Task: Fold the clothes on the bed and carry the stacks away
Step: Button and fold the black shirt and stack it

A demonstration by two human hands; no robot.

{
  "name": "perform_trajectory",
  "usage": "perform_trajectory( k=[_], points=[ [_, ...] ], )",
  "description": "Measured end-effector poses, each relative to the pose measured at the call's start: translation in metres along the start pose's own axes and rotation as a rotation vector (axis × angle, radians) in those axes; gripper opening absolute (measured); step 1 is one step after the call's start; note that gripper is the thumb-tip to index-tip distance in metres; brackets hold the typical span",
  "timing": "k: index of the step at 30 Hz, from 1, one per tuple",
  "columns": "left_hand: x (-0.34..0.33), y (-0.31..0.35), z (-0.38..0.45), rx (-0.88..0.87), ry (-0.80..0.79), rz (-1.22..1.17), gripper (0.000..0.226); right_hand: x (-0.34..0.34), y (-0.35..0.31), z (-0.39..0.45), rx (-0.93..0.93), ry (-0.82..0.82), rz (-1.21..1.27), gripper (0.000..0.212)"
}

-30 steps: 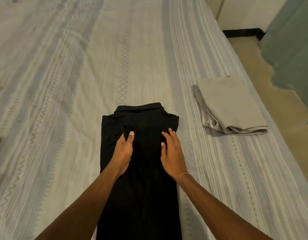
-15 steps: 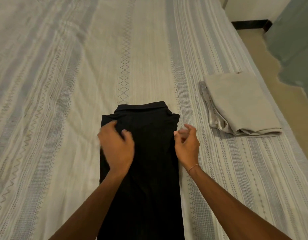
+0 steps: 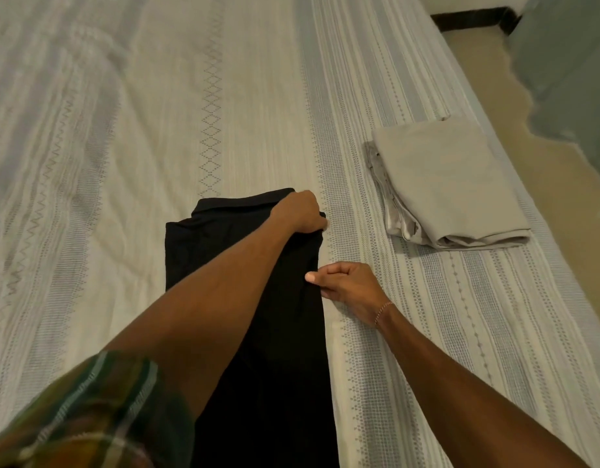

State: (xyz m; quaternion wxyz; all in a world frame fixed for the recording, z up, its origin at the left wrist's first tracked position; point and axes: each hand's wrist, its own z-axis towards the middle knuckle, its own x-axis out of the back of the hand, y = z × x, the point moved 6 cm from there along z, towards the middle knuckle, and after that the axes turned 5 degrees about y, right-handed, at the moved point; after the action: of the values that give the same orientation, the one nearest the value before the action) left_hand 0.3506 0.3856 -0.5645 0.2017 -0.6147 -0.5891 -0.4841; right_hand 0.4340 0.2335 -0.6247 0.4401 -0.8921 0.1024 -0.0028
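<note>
A black collared shirt (image 3: 204,251) lies folded into a long narrow strip on the bed (image 3: 156,130), collar at the far end. My left hand (image 3: 300,212) reaches across it and grips its far right corner by the collar. My right hand (image 3: 347,285) pinches the shirt's right edge a little nearer to me, thumb on top of the fabric. My left forearm covers the shirt's middle.
A folded beige garment (image 3: 450,184) lies near the bed's right edge. Beyond that edge are the tan floor (image 3: 541,184) and a hanging grey-green cloth (image 3: 575,72). The striped bedspread stretches wide to the left and far side.
My left hand has crossed from the shirt's left side to its far right corner. My right hand has slid to the right edge and closed on it.
</note>
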Motion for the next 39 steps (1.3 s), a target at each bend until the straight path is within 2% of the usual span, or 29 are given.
perform_trajectory(
  k=[2, 5, 7, 9, 12, 18, 21, 24, 27, 31, 36, 39],
  points=[
    [0.004, -0.001, 0.001, 0.024, -0.011, -0.174, 0.043, 0.000, 0.001, 0.001, -0.022, -0.014, -0.039, 0.025],
    [0.007, -0.015, 0.004, 0.131, 0.001, -0.507, 0.036, 0.000, 0.006, 0.005, -0.049, -0.070, -0.088, 0.032],
    [0.006, -0.020, 0.007, 0.160, -0.033, -0.583, 0.029, -0.001, 0.008, 0.007, -0.073, -0.107, -0.056, 0.037],
    [0.005, -0.022, 0.010, 0.149, -0.040, -0.605, 0.021, 0.000, 0.012, 0.008, -0.086, -0.139, -0.043, 0.050],
    [0.001, -0.023, 0.016, 0.113, 0.007, -0.600, 0.027, 0.004, 0.013, 0.008, -0.066, -0.132, -0.040, 0.038],
    [-0.001, -0.024, 0.019, 0.058, 0.195, -0.555, 0.023, 0.006, 0.010, 0.004, 0.004, -0.062, -0.039, 0.041],
    [0.004, -0.026, 0.018, 0.041, 0.184, -0.575, 0.029, 0.005, 0.009, 0.003, 0.023, -0.037, -0.049, 0.045],
    [0.007, -0.026, 0.020, 0.060, 0.132, -0.545, 0.029, 0.005, 0.010, 0.003, 0.032, -0.017, -0.079, 0.041],
    [0.009, -0.031, 0.020, 0.045, 0.139, -0.539, 0.038, 0.006, 0.008, 0.001, 0.036, 0.009, -0.102, 0.037],
    [0.005, -0.041, 0.018, 0.055, 0.242, -0.589, 0.043, 0.005, 0.006, -0.001, 0.049, 0.041, -0.147, 0.037],
    [0.003, -0.048, 0.023, 0.170, 0.365, -0.655, 0.038, 0.005, 0.007, -0.001, 0.057, 0.064, -0.187, 0.037],
    [0.012, -0.040, 0.016, 0.077, 0.497, -0.560, 0.030, 0.006, 0.008, -0.001, 0.069, 0.094, -0.192, 0.037]
  ],
)
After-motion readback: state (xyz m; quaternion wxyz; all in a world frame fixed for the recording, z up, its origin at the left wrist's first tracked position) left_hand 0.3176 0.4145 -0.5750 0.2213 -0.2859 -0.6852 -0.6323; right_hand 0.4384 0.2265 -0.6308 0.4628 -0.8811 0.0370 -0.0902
